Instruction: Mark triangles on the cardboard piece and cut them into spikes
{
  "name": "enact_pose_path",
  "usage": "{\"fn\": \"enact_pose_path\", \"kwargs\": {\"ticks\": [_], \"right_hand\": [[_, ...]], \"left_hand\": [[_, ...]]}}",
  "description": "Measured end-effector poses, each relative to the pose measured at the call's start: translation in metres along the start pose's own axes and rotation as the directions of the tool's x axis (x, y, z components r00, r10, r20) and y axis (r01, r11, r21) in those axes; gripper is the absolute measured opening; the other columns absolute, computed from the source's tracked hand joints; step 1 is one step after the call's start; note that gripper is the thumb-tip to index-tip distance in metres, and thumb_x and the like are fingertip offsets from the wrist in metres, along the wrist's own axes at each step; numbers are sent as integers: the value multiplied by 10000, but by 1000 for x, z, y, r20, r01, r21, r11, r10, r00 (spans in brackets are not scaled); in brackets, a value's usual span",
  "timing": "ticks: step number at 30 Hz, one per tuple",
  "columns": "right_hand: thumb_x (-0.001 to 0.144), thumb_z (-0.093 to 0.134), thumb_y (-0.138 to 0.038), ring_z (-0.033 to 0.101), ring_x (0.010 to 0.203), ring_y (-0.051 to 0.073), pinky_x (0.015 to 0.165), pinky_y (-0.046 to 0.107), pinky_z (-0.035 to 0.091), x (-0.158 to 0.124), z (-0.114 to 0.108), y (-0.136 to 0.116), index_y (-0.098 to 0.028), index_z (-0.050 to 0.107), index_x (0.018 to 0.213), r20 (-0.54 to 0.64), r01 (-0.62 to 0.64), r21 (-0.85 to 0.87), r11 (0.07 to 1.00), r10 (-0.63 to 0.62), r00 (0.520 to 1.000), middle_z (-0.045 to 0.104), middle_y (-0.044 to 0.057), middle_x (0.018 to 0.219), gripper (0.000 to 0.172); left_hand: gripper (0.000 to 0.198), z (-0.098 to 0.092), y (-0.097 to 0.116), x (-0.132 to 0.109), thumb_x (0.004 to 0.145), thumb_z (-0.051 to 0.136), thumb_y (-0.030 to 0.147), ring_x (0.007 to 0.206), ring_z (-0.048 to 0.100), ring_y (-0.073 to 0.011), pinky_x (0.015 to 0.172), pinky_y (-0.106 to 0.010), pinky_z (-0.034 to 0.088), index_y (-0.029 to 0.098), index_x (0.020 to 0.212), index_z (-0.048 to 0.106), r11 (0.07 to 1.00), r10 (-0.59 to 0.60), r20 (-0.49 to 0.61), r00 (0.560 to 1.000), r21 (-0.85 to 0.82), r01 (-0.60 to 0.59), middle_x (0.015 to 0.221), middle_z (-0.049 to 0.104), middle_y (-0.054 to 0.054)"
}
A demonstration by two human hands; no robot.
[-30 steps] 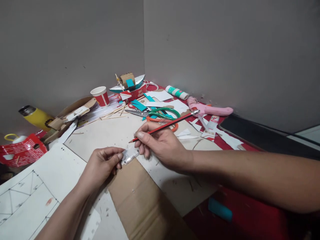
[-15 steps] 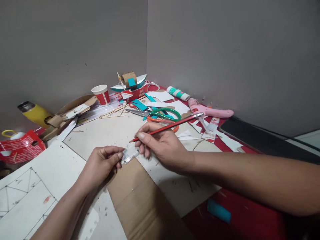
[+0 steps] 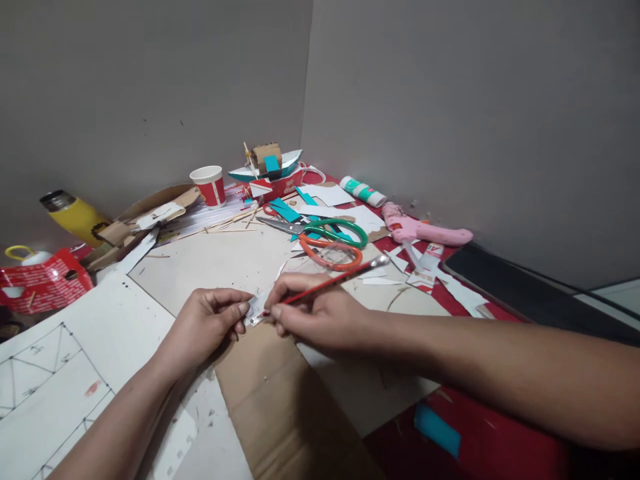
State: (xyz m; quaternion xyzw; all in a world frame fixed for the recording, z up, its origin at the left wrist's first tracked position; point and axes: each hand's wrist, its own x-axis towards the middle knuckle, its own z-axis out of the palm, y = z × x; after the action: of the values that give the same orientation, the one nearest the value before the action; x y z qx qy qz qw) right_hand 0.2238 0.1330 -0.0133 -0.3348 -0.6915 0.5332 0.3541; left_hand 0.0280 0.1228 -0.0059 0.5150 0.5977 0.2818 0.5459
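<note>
My right hand [image 3: 315, 312] grips a red pencil [image 3: 333, 283] like a pen, its tip down at a small whitish piece [image 3: 259, 305]. Between thumb and fingers my left hand [image 3: 215, 320] pinches the left end of that piece; it looks like paper or thin plastic with dark dots, and I cannot make out which. Both hands are over the far end of a brown cardboard strip [image 3: 270, 400]. Just beyond my right hand lie scissors with green handles [image 3: 343, 230] and a pair with orange handles [image 3: 330, 257].
A pink glue gun [image 3: 430, 232], paper scraps, a paper cup [image 3: 209, 187] and a model boat [image 3: 267, 163] stand along the back. At left are a yellow bottle [image 3: 80, 220], a red packet [image 3: 47, 283] and a sheet with a truss drawing [image 3: 55, 373]. Grey walls close the corner.
My right hand has come down and slightly nearer, bringing the pencil tip onto the whitish piece. My left hand keeps its pinch. The view has shifted slightly.
</note>
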Motion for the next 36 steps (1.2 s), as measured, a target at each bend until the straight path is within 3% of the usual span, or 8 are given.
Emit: {"fn": "enact_pose_path", "kwargs": {"ticks": [4,11,25,36], "right_hand": [[722,543,-77,525,602,103,548,205,413,-3,5,3,-177,580,710,62,94,-215,972,-82,995,603,-18,677,107],[758,551,-110,496,571,105,546,210,397,-3,10,9,-184,574,734,77,54,-252,966,-36,996,585,-31,636,82],[816,547,-144,521,590,107,557,211,393,-4,11,12,-182,613,799,110,173,-401,900,-140,984,612,-14,679,78],[818,515,-134,499,569,103,546,214,383,-3,11,10,-178,566,743,149,229,-405,885,-183,972,585,-10,656,100]], "left_hand": [[253,0,-2,1,732,704,315,443,475,-106,466,-237,374,143,901,780,999,46,22,999,-11,-46,510,608,-7],[231,-1,-6,1,762,654,259,455,471,-106,449,-223,327,158,929,777,997,72,29,997,5,-72,503,591,5],[200,-1,-6,1,777,629,208,467,475,-117,467,-235,339,164,896,784,996,91,28,995,-9,-91,499,595,1],[186,1,-6,2,780,623,193,472,487,-114,480,-237,353,159,878,777,996,82,39,996,-27,-81,511,611,3]]}}
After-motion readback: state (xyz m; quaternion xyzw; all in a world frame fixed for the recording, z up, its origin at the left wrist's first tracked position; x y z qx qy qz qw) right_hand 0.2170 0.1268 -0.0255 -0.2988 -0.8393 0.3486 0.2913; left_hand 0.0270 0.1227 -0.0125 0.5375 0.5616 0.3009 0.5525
